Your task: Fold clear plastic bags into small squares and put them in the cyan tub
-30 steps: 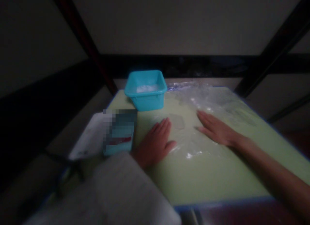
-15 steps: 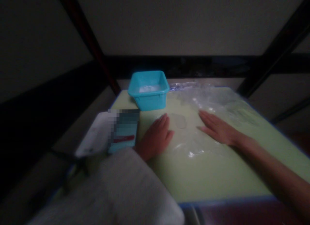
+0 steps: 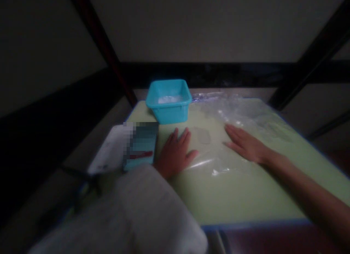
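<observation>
Clear plastic film (image 3: 221, 157) lies on the pale green table, its creases catching light between my hands. My left hand (image 3: 176, 153) rests palm down at the film's left side, fingers and thumb spread, holding nothing. At the film's right side my right hand (image 3: 243, 143) lies flat, with the thumb apart from the outstretched fingers. A small see-through piece with rounded corners (image 3: 203, 136) shows between the hands; whether it lies on or under the film I cannot tell.
A turquoise plastic basket (image 3: 172, 113) with whitish contents stands at the back. More crumpled clear plastic (image 3: 254, 115) covers the table's back right. Left of my left hand lie a teal book-like object (image 3: 139, 161), a red slim item (image 3: 143, 154) on it and white sheets (image 3: 105, 152).
The fingers of my left hand have spread apart, and a bright crease now shows in the film beside its thumb. My right hand stays in nearly the same place.
</observation>
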Demonstrator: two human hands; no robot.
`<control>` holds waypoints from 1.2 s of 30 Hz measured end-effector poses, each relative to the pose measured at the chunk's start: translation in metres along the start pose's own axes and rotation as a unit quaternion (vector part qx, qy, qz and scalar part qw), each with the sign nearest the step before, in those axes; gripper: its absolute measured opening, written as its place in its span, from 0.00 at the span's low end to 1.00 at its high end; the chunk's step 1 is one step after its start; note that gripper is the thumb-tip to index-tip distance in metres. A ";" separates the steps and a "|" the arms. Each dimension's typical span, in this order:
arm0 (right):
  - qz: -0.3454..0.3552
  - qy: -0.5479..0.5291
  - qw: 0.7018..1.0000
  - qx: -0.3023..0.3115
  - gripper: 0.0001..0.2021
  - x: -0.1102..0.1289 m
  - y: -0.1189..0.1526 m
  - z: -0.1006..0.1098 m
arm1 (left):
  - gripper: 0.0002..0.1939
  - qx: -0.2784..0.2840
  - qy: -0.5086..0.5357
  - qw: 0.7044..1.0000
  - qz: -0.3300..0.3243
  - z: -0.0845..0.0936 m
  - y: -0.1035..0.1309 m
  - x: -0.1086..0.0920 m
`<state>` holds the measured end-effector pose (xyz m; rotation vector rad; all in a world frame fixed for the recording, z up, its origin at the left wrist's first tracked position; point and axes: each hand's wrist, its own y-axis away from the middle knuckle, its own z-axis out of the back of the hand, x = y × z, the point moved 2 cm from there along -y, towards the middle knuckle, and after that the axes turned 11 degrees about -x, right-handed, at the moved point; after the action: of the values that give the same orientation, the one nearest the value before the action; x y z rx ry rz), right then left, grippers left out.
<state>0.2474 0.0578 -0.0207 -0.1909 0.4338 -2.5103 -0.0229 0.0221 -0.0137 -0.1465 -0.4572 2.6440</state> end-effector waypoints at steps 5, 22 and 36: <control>-0.005 -0.005 1.000 0.003 0.36 -0.001 0.000 -0.001 | 0.33 0.001 0.000 1.000 0.007 0.001 0.001 0.000; -0.023 -0.094 0.995 -0.023 0.29 0.005 -0.006 0.024 | 0.17 -0.157 0.218 0.963 -0.033 0.029 0.003 -0.007; 0.024 -0.119 0.989 -0.088 0.20 0.017 -0.010 0.037 | 0.14 -0.193 0.118 0.937 -0.266 0.030 0.011 -0.015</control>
<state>0.2367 0.0464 0.0181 -0.5371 0.5545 -2.3649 -0.0194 -0.0025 0.0116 -0.3962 -0.8011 1.9570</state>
